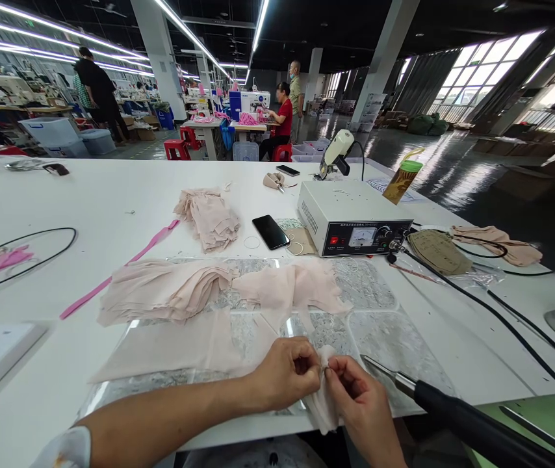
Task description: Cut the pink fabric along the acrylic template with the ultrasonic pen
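Pale-pink bunched cloth | your left hand, right hand pinch it | drifting right could snag it on black-handled metal-tipped tool

Factory hall, viewed across white worktable. Overhead: dark ceiling, crossed by long bright strip lights converging toward far end. Pale square pillars at left and right of central area. Right side: large gridded windows admitting daylight, dark curtains beside them; glossy dark floor streaked with reflections. Middle distance: sewing table, red stools near it. Left: further worktables.
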Demonstrator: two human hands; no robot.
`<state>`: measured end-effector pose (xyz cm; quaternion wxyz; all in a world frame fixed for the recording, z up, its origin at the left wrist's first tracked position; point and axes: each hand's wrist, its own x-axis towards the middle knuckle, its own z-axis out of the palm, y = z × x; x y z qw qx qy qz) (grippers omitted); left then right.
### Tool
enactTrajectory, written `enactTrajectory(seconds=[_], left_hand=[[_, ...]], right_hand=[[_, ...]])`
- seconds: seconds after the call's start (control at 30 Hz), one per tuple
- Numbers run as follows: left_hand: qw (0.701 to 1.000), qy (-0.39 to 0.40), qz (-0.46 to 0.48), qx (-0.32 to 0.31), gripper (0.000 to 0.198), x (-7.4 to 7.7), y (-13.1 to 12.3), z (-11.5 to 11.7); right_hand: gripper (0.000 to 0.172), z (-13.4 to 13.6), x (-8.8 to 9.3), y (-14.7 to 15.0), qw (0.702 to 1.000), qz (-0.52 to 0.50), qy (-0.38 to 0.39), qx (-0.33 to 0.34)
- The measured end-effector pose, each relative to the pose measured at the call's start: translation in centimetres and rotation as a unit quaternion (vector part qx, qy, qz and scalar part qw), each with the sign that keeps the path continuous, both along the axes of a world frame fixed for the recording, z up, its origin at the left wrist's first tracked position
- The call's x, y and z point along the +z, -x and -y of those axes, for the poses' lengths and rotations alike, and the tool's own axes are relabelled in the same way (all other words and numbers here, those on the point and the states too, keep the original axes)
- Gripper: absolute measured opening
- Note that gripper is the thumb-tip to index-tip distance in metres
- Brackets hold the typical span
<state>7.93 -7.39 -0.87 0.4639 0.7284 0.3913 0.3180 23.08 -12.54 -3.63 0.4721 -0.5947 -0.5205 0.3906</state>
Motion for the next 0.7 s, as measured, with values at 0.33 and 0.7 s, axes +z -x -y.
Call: enactTrajectory(seconds=[0.33, 0.7], left_hand=[[0.99, -0.031, -0.139, 0.006, 0.043, -0.1, 0.5, -0.8], [0.958, -0.137, -0.248, -0.047, 0.04, 0.1, 1.7, -1.3]], right_hand=[[0.032, -1.0, 0.7, -1.9, 0.997, 0.051, -0.043, 0.03], [0.016, 1.0, -0.4, -3.4, 0.953, 0.209, -0.218, 0.011]])
